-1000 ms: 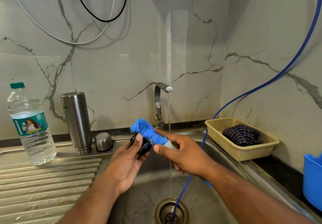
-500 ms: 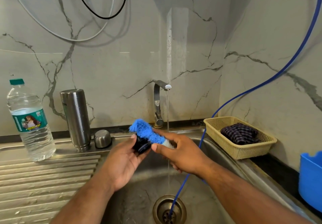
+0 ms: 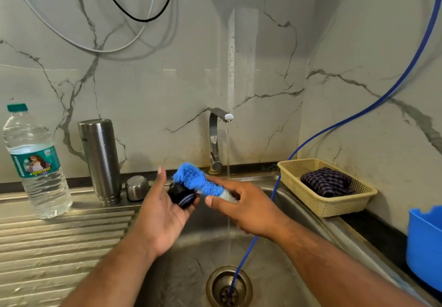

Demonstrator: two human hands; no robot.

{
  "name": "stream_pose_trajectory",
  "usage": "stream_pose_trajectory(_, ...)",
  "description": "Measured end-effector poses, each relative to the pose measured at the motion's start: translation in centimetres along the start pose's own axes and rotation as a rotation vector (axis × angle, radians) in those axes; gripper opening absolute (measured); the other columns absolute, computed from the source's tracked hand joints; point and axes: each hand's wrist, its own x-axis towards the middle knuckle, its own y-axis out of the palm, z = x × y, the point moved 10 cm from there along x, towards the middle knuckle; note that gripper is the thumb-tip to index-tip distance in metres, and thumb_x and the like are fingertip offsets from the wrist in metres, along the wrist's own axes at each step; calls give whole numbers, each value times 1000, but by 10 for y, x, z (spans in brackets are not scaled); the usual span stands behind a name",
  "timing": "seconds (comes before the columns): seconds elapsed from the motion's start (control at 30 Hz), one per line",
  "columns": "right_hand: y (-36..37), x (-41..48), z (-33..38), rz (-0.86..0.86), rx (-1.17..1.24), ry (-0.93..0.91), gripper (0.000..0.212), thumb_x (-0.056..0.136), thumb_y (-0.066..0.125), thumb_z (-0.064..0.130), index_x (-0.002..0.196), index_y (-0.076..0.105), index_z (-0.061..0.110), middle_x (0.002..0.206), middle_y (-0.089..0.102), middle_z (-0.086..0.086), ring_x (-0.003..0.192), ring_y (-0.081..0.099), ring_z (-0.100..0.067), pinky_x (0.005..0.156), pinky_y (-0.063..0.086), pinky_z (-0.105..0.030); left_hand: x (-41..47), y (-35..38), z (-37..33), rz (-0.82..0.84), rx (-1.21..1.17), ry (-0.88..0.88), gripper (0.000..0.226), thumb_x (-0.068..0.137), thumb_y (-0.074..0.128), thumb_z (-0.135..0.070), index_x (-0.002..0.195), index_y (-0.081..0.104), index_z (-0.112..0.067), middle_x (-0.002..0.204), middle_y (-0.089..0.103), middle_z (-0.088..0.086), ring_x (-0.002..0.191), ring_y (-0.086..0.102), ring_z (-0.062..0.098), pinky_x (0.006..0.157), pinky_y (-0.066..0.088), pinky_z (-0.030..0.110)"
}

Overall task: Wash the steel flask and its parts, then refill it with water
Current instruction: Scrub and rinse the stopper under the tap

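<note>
The steel flask [image 3: 100, 160] stands upright on the sink's left ledge, with its steel cap [image 3: 136, 188] beside it. My left hand [image 3: 159, 213] holds the black stopper [image 3: 182, 195] over the sink basin [image 3: 282, 280], thumb lifted off it. My right hand [image 3: 244, 208] grips a blue bristle brush [image 3: 196, 178] whose bristles lie against the stopper. The tap [image 3: 216, 139] runs a thin stream of water just behind my right hand.
A plastic water bottle [image 3: 35, 163] stands at the left on the ribbed drainboard [image 3: 59, 242]. A blue hose [image 3: 334, 127] runs down into the drain [image 3: 229, 287]. A beige basket [image 3: 334, 201] holding a checked cloth sits at the right; a blue tub [image 3: 424, 244] at the far right.
My left thumb has lifted off the stopper, which now shows more in my palm. The brush has shifted slightly across it. The flask and cap have not moved.
</note>
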Motion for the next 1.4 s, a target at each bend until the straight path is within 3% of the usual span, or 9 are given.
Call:
stream_pose_trajectory(0.1,-8,1,-5,-69,-56,40,54,93,68,51,144,50,52,114,64,21,80,61,14,60,45,-4,0,0,3,31,-43,-42,45,103,45,-26,138,53,2,132,65,24,128,60,34,109,48,46)
stream_pose_trajectory(0.17,-6,1,-3,-41,-29,30,54,93,70,49,143,50,52,103,64,22,68,60,17,53,42,-4,2,-3,2,18,68,-14,38,99,51,-13,134,56,4,129,67,23,123,64,32,107,50,45)
stream_pose_trajectory(0.4,-11,3,-3,-28,-116,7,55,90,70,54,141,50,57,122,55,36,98,52,24,82,46,-3,-1,-10,-6,26,759,157,59,76,86,-15,130,65,-27,123,73,-3,122,63,14,112,44,45)
stream_pose_trajectory(0.57,-24,5,-5,-87,-186,21,52,87,71,57,135,50,65,122,65,29,95,63,12,75,50,-9,1,-13,-13,-32,763,203,62,77,84,-7,131,63,-27,120,74,-7,118,65,10,106,48,36)
stream_pose_trajectory(0.7,-3,3,-4,22,-145,-7,54,88,72,55,137,51,62,125,64,24,101,64,4,88,57,-20,-1,-11,-15,-32,795,223,49,79,81,-3,123,68,-19,114,76,-2,112,69,12,103,51,37)
stream_pose_trajectory(1.07,-18,6,-5,-26,-252,30,50,88,69,54,134,53,63,112,67,18,76,62,0,62,49,-15,-5,-9,-22,-44,903,288,48,79,83,-8,121,68,-25,112,76,-8,107,70,5,97,53,30)
stream_pose_trajectory(1.2,-8,5,-3,-8,-246,13,56,89,68,57,141,49,59,118,65,20,87,61,8,67,46,-9,-6,-4,-20,-60,960,292,48,76,86,-9,118,70,-26,108,77,-10,104,71,4,96,54,30)
stream_pose_trajectory(1.3,-1,2,4,73,-283,-8,50,89,69,54,135,52,63,97,65,19,67,57,5,58,45,-12,-7,-10,-23,-112,974,288,42,76,86,-11,113,72,-25,103,78,-8,96,72,4,94,57,36)
stream_pose_trajectory(1.4,-24,5,-3,-48,-339,33,49,89,67,55,134,51,65,100,68,19,58,56,5,54,46,-14,-7,-4,-21,-75,987,290,50,73,89,-13,118,70,-27,106,77,-11,98,70,-2,91,55,24)
